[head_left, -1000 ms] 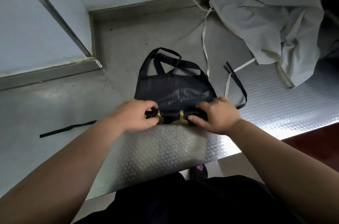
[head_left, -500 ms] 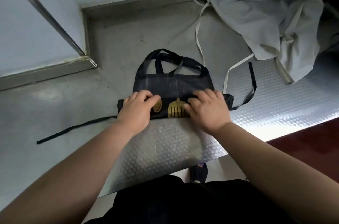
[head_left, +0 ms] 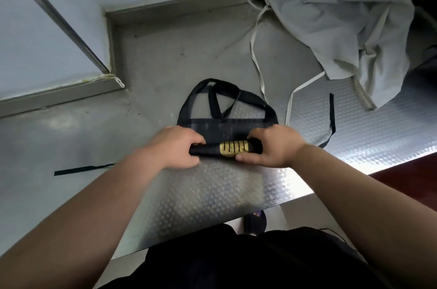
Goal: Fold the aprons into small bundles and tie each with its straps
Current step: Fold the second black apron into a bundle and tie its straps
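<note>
A black apron (head_left: 227, 126) lies on the steel table (head_left: 369, 132), its near part rolled into a tight tube with a gold print (head_left: 233, 148) showing. My left hand (head_left: 176, 146) grips the roll's left end and my right hand (head_left: 275, 145) grips its right end, fingers curled over the top. The flat bib and the looped neck strap (head_left: 214, 97) stretch away from me. One black waist strap (head_left: 80, 169) trails to the left, another (head_left: 332, 118) curves off to the right.
A crumpled grey apron (head_left: 343, 21) with pale straps (head_left: 256, 56) lies at the back right. A wall and a metal ledge (head_left: 59, 92) bound the table at the back and left. The table's front edge (head_left: 295, 198) runs close to my body.
The roll has advanced away from me over the flat apron. My hands went from pressing flat on the fold to curling round a tighter tube, and the gold print has turned further round.
</note>
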A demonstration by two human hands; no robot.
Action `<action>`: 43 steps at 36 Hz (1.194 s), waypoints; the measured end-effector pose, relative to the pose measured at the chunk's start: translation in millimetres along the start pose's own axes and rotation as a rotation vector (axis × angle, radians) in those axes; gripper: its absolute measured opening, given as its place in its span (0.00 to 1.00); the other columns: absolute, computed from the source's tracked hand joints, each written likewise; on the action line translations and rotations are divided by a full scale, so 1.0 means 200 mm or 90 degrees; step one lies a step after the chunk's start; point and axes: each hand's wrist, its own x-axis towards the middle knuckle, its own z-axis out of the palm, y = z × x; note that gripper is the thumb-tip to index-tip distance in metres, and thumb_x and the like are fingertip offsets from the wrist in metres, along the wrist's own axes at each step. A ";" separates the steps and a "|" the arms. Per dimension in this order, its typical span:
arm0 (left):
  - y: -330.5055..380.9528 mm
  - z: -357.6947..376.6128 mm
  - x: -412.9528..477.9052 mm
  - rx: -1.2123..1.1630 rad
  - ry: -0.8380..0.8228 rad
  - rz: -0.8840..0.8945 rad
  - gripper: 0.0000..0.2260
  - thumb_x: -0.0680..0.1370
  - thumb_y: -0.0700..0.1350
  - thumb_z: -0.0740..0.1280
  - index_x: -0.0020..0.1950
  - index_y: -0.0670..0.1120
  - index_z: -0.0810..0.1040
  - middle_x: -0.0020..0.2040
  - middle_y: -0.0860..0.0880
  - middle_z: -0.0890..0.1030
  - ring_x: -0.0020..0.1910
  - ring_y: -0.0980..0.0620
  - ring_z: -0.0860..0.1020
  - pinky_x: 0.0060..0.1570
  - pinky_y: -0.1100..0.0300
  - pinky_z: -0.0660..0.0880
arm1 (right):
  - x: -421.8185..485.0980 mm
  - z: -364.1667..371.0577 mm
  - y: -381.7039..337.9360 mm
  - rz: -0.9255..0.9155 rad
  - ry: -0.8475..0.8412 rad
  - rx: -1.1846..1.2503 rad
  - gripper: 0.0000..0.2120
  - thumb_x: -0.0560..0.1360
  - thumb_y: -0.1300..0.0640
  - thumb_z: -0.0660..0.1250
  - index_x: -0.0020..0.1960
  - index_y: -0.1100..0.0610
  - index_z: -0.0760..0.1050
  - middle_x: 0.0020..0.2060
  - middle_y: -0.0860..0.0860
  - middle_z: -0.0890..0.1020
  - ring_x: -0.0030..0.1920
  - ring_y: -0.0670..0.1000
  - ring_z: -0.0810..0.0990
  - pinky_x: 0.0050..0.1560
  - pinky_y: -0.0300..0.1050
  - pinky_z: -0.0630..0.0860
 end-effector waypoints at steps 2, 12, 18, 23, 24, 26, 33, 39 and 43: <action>-0.01 -0.05 0.02 -0.138 -0.083 -0.034 0.11 0.73 0.50 0.69 0.55 0.54 0.77 0.47 0.56 0.81 0.43 0.56 0.78 0.44 0.62 0.73 | 0.01 -0.03 0.01 -0.001 -0.050 0.044 0.34 0.64 0.25 0.60 0.57 0.48 0.70 0.40 0.45 0.76 0.43 0.50 0.77 0.45 0.44 0.75; -0.07 -0.01 0.11 -0.041 0.075 -0.118 0.17 0.79 0.60 0.57 0.56 0.49 0.73 0.47 0.49 0.78 0.51 0.45 0.76 0.46 0.55 0.69 | 0.08 0.00 0.05 0.094 0.037 -0.094 0.23 0.79 0.38 0.48 0.67 0.49 0.65 0.62 0.52 0.73 0.64 0.57 0.70 0.69 0.56 0.57; -0.04 0.08 0.11 0.052 0.155 -0.081 0.19 0.80 0.55 0.54 0.72 0.59 0.63 0.66 0.50 0.66 0.66 0.47 0.65 0.61 0.52 0.61 | 0.11 0.03 0.03 0.131 0.025 -0.063 0.25 0.79 0.38 0.45 0.73 0.44 0.59 0.66 0.53 0.67 0.66 0.58 0.67 0.70 0.58 0.55; -0.01 0.14 0.08 0.065 0.133 -0.082 0.23 0.78 0.55 0.49 0.74 0.63 0.56 0.73 0.52 0.56 0.69 0.49 0.56 0.63 0.53 0.56 | 0.11 0.04 0.02 0.125 0.034 -0.084 0.23 0.80 0.41 0.42 0.74 0.42 0.57 0.62 0.53 0.72 0.61 0.58 0.71 0.64 0.54 0.60; -0.01 0.15 0.07 0.064 0.139 -0.081 0.24 0.76 0.56 0.47 0.74 0.62 0.58 0.73 0.52 0.58 0.67 0.49 0.57 0.61 0.54 0.55 | 0.12 0.04 0.01 0.113 0.032 -0.087 0.23 0.80 0.42 0.43 0.74 0.42 0.58 0.61 0.52 0.74 0.61 0.58 0.71 0.64 0.54 0.60; 0.00 0.15 0.06 0.065 0.168 -0.062 0.27 0.73 0.58 0.44 0.71 0.60 0.66 0.68 0.53 0.66 0.63 0.51 0.61 0.58 0.55 0.54 | 0.11 0.04 -0.01 0.084 0.028 -0.089 0.23 0.79 0.42 0.44 0.72 0.41 0.61 0.60 0.51 0.76 0.60 0.57 0.71 0.63 0.54 0.59; 0.07 0.22 0.00 0.032 0.151 -0.009 0.29 0.74 0.57 0.44 0.72 0.53 0.66 0.71 0.50 0.66 0.66 0.45 0.64 0.60 0.48 0.63 | 0.15 -0.01 -0.06 -0.010 0.002 -0.031 0.27 0.78 0.47 0.51 0.76 0.40 0.49 0.68 0.52 0.67 0.65 0.57 0.66 0.65 0.52 0.56; 0.07 0.23 -0.03 0.025 0.110 0.017 0.27 0.78 0.49 0.54 0.76 0.62 0.50 0.76 0.55 0.54 0.68 0.48 0.57 0.64 0.51 0.60 | 0.24 -0.17 -0.03 0.076 0.094 0.203 0.37 0.77 0.54 0.60 0.77 0.46 0.41 0.76 0.52 0.54 0.70 0.60 0.64 0.67 0.56 0.62; 0.07 0.23 -0.05 0.021 0.129 -0.003 0.27 0.78 0.49 0.58 0.76 0.58 0.55 0.77 0.55 0.53 0.71 0.48 0.55 0.67 0.51 0.57 | 0.18 -0.11 -0.04 0.062 0.128 0.159 0.22 0.76 0.52 0.62 0.70 0.51 0.66 0.63 0.56 0.73 0.60 0.60 0.73 0.58 0.50 0.72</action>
